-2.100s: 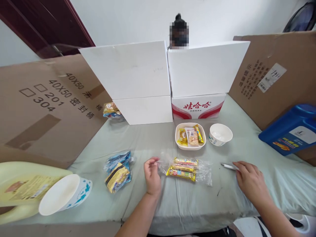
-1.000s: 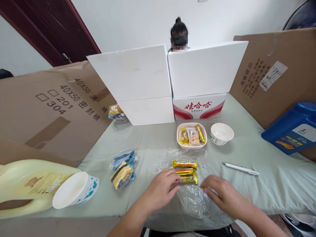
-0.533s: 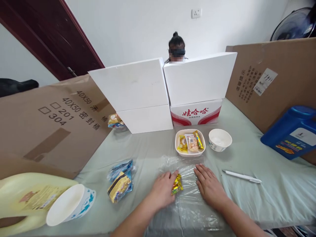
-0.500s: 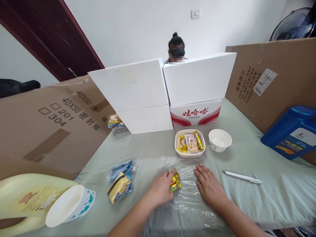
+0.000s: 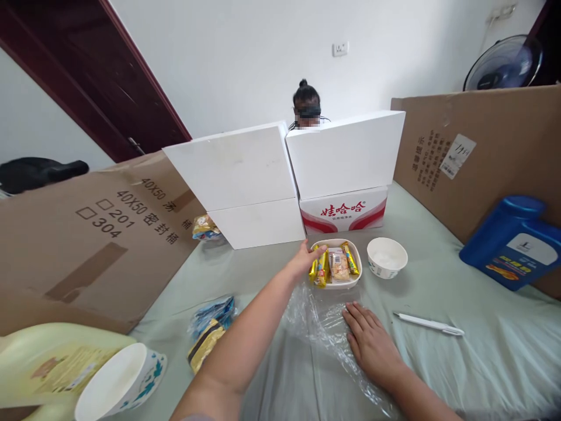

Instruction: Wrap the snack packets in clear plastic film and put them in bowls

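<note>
The yellow-wrapped bars (image 5: 321,270) lie at the left end of the cream tray (image 5: 342,286), directly under the fingers of the person's left hand (image 5: 307,257), their lower ends sloping over the near edge. That hand reaches across the tray's left rim, thumb and forefinger spread apart at the top of the bars; the other fingers are hidden, so one cannot fairly tell whether it grips them or merely rests there. Beside the bars in the tray are a pale biscuit packet (image 5: 339,267) and, along the right wall, another yellow packet (image 5: 350,258).

Nearer the person, the right hand (image 5: 372,342) lies palm down, fingers straight and side by side, pressing on a crumpled clear plastic sheet (image 5: 314,318). It is well short of the bars, to their lower right.

Just right of the tray stands a white bowl (image 5: 387,255), and a white pen (image 5: 429,324) lies beyond the right hand's fingers (its tip points toward them). Blue and gold packets (image 5: 205,345) sit partly behind the left forearm on the cloth-covered worktop (image 5: 438,275). Behind the tray stands a red-and-white carton (image 5: 344,211).
</note>
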Tool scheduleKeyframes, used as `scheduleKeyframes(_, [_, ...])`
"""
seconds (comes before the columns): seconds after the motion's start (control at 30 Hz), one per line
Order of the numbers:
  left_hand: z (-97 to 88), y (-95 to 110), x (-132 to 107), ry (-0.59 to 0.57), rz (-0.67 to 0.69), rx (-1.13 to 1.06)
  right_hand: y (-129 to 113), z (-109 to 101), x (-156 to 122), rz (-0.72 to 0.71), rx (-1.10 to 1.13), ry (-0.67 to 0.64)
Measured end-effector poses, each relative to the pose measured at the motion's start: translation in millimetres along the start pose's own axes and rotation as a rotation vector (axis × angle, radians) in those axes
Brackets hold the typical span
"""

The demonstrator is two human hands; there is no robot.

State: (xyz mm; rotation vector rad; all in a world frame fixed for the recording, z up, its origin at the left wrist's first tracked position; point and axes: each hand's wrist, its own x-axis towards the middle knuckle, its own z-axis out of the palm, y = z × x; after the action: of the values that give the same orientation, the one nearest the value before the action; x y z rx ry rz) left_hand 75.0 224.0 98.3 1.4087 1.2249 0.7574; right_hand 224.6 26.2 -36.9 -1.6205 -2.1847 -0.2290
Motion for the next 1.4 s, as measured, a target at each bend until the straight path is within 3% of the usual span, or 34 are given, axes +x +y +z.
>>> scheduleKeyframes(0.07, [4.5,-5,2,0.03,0.032,0.091,0,-1,0,-0.001,-0.003,-0.003])
scheduleKeyframes(0.17, [4.3,-15,-17,0.064,0.14,0.205,-1,-2,0,0.002,0.005,-0.009])
scheduleKeyframes(0.27, [5.7,-31,-55,0.002,0.325,0.384,-1,-1,0,0.013,0.024,-0.017])
scheduleKeyframes(0.33, [9.4,-45,-84,-0.042,0.488,0.668,-1,0,1,0.012,0.032,-0.021])
scheduleKeyframes(0.4, [12.1,-60,-112,-0.043,0.573,0.92,0,0,1,0.004,0.032,-0.023])
scheduleKeyframes(0.47, [10.0,-73,-136,-0.093,0.6,1.038,1,0,-1,-0.008,0.029,-0.036])
scheduleKeyframes(0.6, [-16.1,-97,-171,-0.283,0.577,1.119,7,-7,-15,0.031,0.0,-0.083])
scheduleKeyframes(0.73, [-58.4,-118,-196,-0.337,0.447,1.119,21,-25,-42,0.072,-0.005,-0.063])
scheduleKeyframes(0.8, [-75.4,-122,-203,-0.348,0.47,1.069,27,-37,-52,0.071,0.038,-0.036])
scheduleKeyframes(0.9, [-85.0,-119,-201,-0.29,0.584,0.947,30,-48,-58,0.096,0.11,0.015])
scheduleKeyframes(1.03, [-65.4,-104,-161,-0.103,0.744,0.868,17,-41,-51,0.076,0.133,0.046])
scheduleKeyframes(1.13, [-40.2,-96,-116,-0.127,0.784,0.988,6,-28,-46,0.047,0.083,0.031])
scheduleKeyframes(1.23, [-25.7,-89,-86,-0.232,0.758,1.174,2,-23,-46,0.048,0.054,0.008])
scheduleKeyframes(1.33, [-30.7,-75,-74,-0.286,0.78,1.298,3,-24,-48,0.052,0.05,0.004])
scheduleKeyframes(1.4, [-40.5,-60,-70,-0.219,0.824,1.304,3,-24,-49,0.062,0.054,0.004])
